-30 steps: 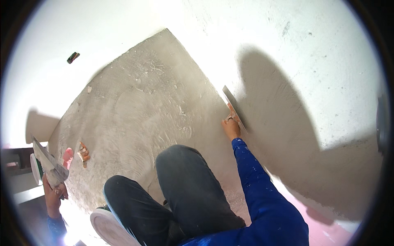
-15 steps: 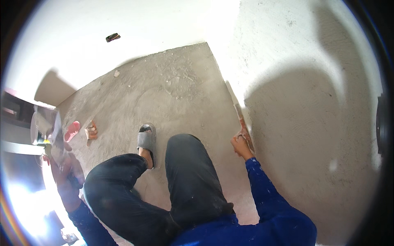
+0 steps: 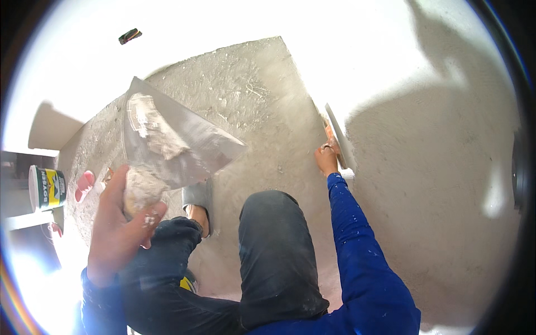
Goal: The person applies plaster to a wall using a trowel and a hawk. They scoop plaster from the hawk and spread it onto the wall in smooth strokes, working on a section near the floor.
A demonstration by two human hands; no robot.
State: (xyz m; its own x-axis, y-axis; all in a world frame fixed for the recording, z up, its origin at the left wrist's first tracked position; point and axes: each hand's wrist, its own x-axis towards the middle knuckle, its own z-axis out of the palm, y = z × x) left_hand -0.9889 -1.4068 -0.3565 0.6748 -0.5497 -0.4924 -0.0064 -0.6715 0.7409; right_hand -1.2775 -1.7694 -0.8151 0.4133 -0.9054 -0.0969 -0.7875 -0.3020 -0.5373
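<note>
While left fingers (image 3: 118,187) clasp a smeared triangular tool (image 3: 195,146), right fingers (image 3: 326,152) grip a trowel (image 3: 338,135); grey floor (image 3: 273,123) meets pale walls (image 3: 195,30).

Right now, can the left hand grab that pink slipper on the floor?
Probably not: the left hand is already full, holding a flat, paste-smeared tool, and the pink slipper seems to lie farther off, past the fingers.

floor (image 3: 268,162): grey, rough. pink slipper (image 3: 85,186) lies far left; grey slipper (image 3: 195,195), worn on a foot (image 3: 197,215), nearer middle; thin pale scrap (image 3: 257,89) toward the corner.
</note>
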